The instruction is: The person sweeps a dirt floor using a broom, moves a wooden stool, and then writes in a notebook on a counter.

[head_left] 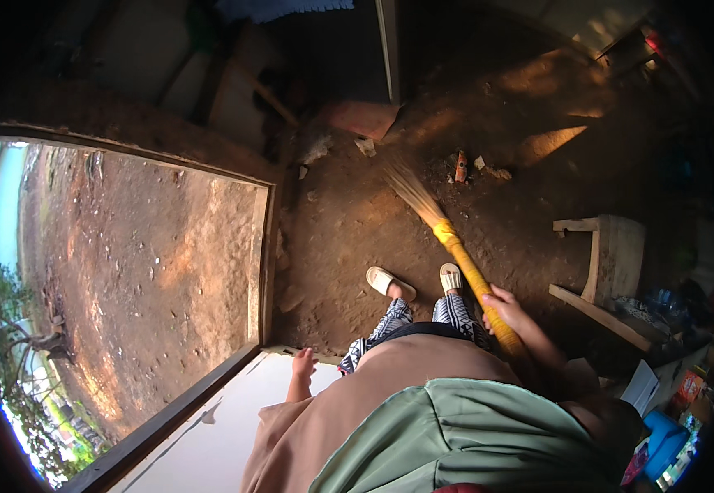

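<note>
My right hand [505, 311] is wrapped round the yellow-bound handle of a stick broom [470, 267], out in front of my right leg. The broom slants away to the far left. Its spread, slightly blurred bristles reach the brown dirt floor [340, 226]. Just right of the bristle tips lies a small orange piece of litter [461, 167], with pale scraps [479, 163] close by. My left hand [303, 363] hangs at my left side near a white panel [229, 403]. Its fingers are loosely bent and a little apart, with nothing in them.
A wooden-framed opening [266, 246] on the left gives onto sunlit bare ground. To the right stands a pale wooden stool-like piece [620, 255], with a plank [599, 316] sticking out near it. A blue plastic item [665, 440] and packages crowd the lower right. A reddish flat piece [365, 121] lies far ahead.
</note>
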A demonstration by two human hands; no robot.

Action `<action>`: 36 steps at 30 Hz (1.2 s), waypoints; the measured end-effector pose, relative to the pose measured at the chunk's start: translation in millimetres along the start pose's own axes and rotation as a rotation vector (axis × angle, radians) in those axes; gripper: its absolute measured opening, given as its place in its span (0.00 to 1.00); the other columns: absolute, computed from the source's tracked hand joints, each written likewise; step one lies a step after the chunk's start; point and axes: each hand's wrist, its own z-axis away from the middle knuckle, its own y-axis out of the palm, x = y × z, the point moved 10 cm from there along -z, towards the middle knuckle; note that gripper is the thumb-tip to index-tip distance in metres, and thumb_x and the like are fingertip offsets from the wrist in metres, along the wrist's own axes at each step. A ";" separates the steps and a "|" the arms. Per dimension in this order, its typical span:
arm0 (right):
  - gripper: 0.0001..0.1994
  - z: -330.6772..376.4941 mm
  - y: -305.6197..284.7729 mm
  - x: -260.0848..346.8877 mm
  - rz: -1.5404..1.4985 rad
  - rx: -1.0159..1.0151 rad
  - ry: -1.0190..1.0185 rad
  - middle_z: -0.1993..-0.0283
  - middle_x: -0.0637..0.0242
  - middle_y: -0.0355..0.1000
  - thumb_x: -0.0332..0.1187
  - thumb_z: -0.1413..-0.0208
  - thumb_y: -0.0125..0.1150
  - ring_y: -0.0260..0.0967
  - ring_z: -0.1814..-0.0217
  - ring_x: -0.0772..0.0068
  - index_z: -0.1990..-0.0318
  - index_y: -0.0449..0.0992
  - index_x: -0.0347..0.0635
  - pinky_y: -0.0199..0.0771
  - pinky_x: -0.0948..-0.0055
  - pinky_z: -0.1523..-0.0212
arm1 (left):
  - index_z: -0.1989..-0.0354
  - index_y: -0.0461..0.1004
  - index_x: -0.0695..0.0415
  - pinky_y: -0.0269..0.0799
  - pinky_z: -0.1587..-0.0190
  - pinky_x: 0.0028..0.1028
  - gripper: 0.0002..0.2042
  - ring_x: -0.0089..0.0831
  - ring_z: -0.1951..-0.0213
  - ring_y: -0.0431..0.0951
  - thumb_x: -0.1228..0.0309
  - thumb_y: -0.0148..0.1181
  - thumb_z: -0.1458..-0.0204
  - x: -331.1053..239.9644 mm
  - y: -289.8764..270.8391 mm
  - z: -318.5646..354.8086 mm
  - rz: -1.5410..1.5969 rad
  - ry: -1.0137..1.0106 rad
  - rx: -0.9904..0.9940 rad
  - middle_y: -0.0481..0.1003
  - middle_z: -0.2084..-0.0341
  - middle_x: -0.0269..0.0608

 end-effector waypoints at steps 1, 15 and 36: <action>0.26 2.8 20.9 12.9 -0.023 0.103 -0.028 0.83 0.62 0.62 0.37 0.46 0.50 0.61 0.90 0.70 0.40 0.51 0.51 0.64 0.71 0.90 | 0.48 0.63 0.53 0.66 0.64 0.33 0.20 0.31 0.61 0.73 0.59 0.49 0.48 7.4 7.1 -1.9 -0.040 -0.008 0.015 0.70 0.58 0.36; 0.12 -185.9 -51.2 26.3 -0.074 0.072 -0.018 0.87 0.59 0.60 0.40 0.49 0.53 0.59 0.91 0.66 0.65 0.61 0.46 0.61 0.68 0.92 | 0.47 0.62 0.59 0.65 0.62 0.22 0.19 0.26 0.60 0.73 0.65 0.49 0.46 -97.0 63.9 87.7 0.052 0.400 -0.025 0.71 0.59 0.39; 0.12 -133.2 -115.8 -13.6 0.144 0.096 -0.014 0.79 0.61 0.63 0.34 0.50 0.54 0.62 0.88 0.68 0.59 0.67 0.41 0.64 0.68 0.91 | 0.47 0.62 0.58 0.64 0.63 0.21 0.20 0.26 0.60 0.72 0.63 0.50 0.47 -132.5 125.6 118.5 0.081 0.479 0.027 0.70 0.59 0.37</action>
